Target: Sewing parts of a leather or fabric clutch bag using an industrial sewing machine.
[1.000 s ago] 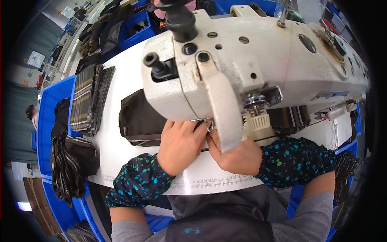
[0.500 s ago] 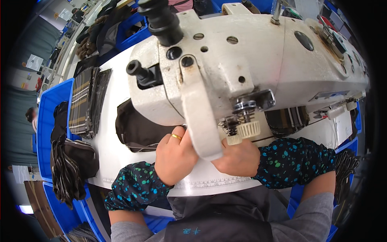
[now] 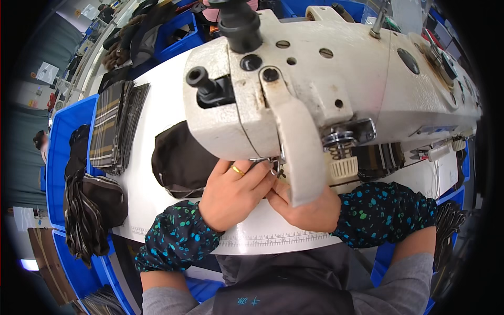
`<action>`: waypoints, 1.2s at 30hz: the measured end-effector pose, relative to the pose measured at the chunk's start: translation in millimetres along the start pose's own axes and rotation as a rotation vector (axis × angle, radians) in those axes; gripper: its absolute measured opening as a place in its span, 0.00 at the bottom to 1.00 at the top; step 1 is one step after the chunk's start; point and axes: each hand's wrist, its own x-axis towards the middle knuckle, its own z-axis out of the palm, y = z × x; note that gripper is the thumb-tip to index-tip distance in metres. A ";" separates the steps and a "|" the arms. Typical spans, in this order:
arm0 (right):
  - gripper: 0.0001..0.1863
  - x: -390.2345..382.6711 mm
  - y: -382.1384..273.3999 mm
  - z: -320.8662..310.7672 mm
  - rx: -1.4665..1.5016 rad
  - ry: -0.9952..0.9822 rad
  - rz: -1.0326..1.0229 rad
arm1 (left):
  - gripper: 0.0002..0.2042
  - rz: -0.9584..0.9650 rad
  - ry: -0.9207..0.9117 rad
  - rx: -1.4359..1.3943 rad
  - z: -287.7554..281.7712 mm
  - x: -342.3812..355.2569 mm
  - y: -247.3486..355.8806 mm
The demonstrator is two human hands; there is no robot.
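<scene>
A white sewing machine (image 3: pixel 310 68) spans the view above both hands. Dark brown fabric (image 3: pixel 181 157) lies on the white table at the left, its striped edge running under my left hand (image 3: pixel 235 193). That hand, with a gold ring, has its fingers bent and closed on the fabric's edge beside the needle area. My right hand (image 3: pixel 310 209) meets it fingertip to fingertip, fingers curled in. The machine's pale lever guard (image 3: pixel 302 152) covers part of my right hand, and whatever its fingers pinch is hidden.
Striped fabric pieces (image 3: pixel 113 126) are stacked at the table's left, beside a blue bin (image 3: pixel 58 173) with dark cloth draped over it. More striped fabric (image 3: pixel 380 160) lies behind the machine's tension knob (image 3: pixel 344 168). A ruler strip (image 3: pixel 273 240) follows the near table edge.
My left hand has moved right, its fingers reaching closer to the needle area. My right fingertips now meet it. The machine appears farther right as the view has shifted.
</scene>
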 end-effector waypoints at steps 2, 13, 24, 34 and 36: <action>0.17 0.5 1.2 -0.6 -0.011 0.014 -0.017 | 0.12 -0.019 -0.038 0.009 -1.9 0.3 1.4; 0.18 2.1 1.8 0.2 -0.033 0.000 -0.050 | 0.13 -0.081 -0.116 0.011 -1.0 -3.7 0.6; 0.18 1.8 3.8 1.2 0.008 0.009 -0.061 | 0.16 -0.129 -0.155 -0.098 -3.1 -0.8 1.7; 0.18 1.7 1.2 -4.3 -0.027 -0.009 -0.062 | 0.17 -0.115 -0.198 -0.154 -8.2 3.1 -2.3; 0.18 1.6 -0.3 -4.8 -0.021 -0.011 -0.052 | 0.17 -0.149 -0.209 -0.163 -7.4 1.9 -2.2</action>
